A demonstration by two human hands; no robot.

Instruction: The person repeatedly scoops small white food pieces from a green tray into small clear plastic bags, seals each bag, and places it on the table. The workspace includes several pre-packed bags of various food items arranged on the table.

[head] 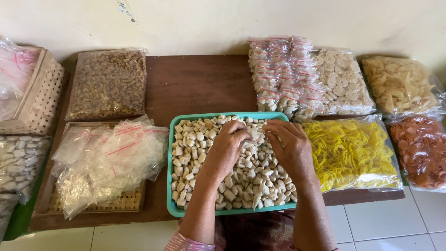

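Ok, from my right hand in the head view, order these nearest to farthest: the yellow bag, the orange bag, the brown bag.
From the right hand:
1. Yellow bag, just to its right.
2. Orange bag, far right, table edge.
3. Brown bag, far side, upper left.

A bag of brown crackers (108,83) is laid at the back left of the brown desk (200,83). Empty clear bags (109,160) are heaped on a flat woven tray (123,203). A stack of small filled packets (283,74) is seen at the back, with bags of round white crackers (344,83), pale chips (400,84), yellow crackers (350,153) and orange discs (420,151) beside it. A woven basket (39,97) is set at the left.
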